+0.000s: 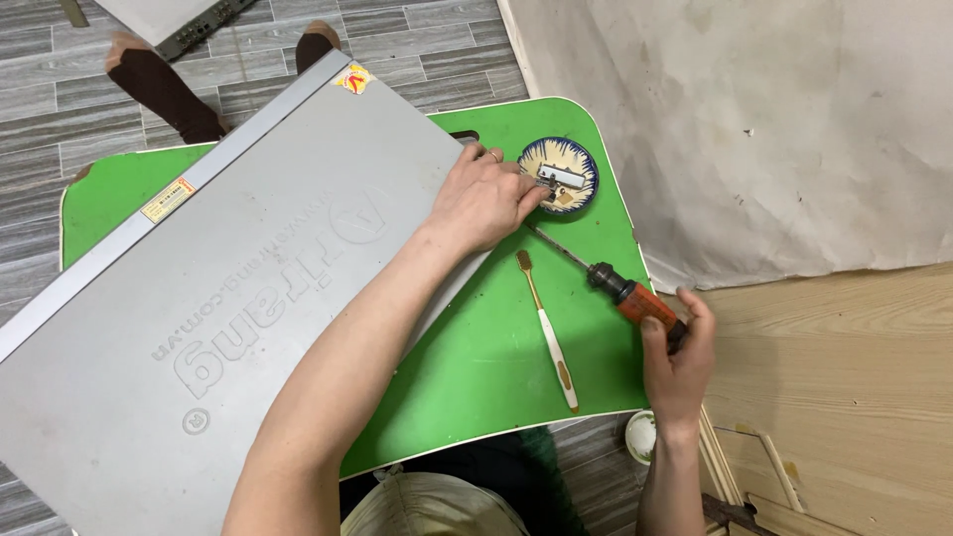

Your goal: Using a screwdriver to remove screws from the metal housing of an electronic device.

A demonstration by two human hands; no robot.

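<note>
- A green table [496,347] with a white rim and rounded corners is standing on grey plank flooring [60,60].
- A large grey metal casing [199,298] is lying slantwise across it (overhanging the near-left edge).
- A small blue-and-white dish [586,159] is sitting near the far right corner, holding small metal parts.
- A toothbrush [549,333] with a white handle is lying just right of the casing.
- A screwdriver [606,283] with an orange-and-black handle is resting by the right edge, its tip pointing toward the dish.

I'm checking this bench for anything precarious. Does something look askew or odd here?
Yes. The grey metal cover lies skewed across the green table, its lower corner hanging past the edge. A toothbrush lies among the tools. The left hand reaches into the small bowl; the right hand holds the screwdriver.
</note>
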